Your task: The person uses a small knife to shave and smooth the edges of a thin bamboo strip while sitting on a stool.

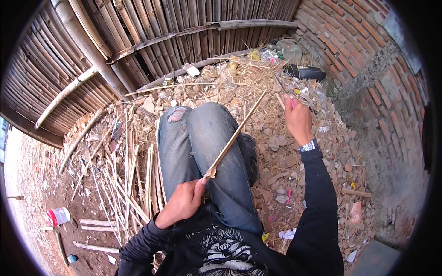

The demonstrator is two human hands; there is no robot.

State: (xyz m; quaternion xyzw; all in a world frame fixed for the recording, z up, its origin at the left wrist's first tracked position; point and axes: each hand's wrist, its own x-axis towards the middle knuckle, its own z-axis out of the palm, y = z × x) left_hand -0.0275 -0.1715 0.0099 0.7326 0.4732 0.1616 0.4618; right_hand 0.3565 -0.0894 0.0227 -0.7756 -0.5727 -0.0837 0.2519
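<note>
My left hand (183,201) is closed round the lower end of a long bamboo strip (237,133), above my lap. The strip slants up and away to the right across my jeans, and its end by my thumb is ragged. Out to the right, my right hand (299,120) grips a knife (280,84), its thin blade pointing up and left. A bit of pink handle shows at the fingers. A pale sliver lies beside the blade, and I cannot tell whether it is held too. Knife and strip are apart.
Several split bamboo strips (133,186) lie in a pile to my left. A red-and-white plastic tub (58,216) rests beyond them. Rubble and straw (258,73) cover the ground ahead. A bamboo fence (175,32) stands at the back, a brick wall (368,69) at the right.
</note>
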